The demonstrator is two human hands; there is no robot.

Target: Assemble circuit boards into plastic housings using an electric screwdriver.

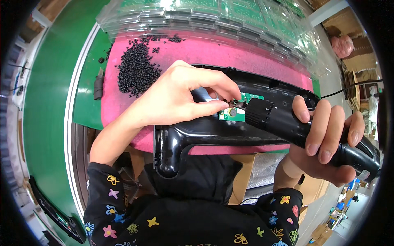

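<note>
My right hand (328, 133) is wrapped round a black electric screwdriver (281, 119), which lies tilted with its tip toward the left. Close to that tip, the thumb and forefinger of my left hand (188, 96) pinch what looks like a small black screw, mostly hidden by the fingers. Below them a green circuit board (233, 115) sits inside a long, glossy black plastic housing (213, 133). The screwdriver covers part of the board and of the housing. To the left of the housing, a heap of small black screws (137, 69) is spread on the pink mat (113, 102).
Stacked clear plastic trays (188, 18) holding green boards stand along the far side of the mat. A green work surface (49, 102) extends at left. A dark roll (98, 85) lies beside the mat. A black cable (351, 86) runs in from the right.
</note>
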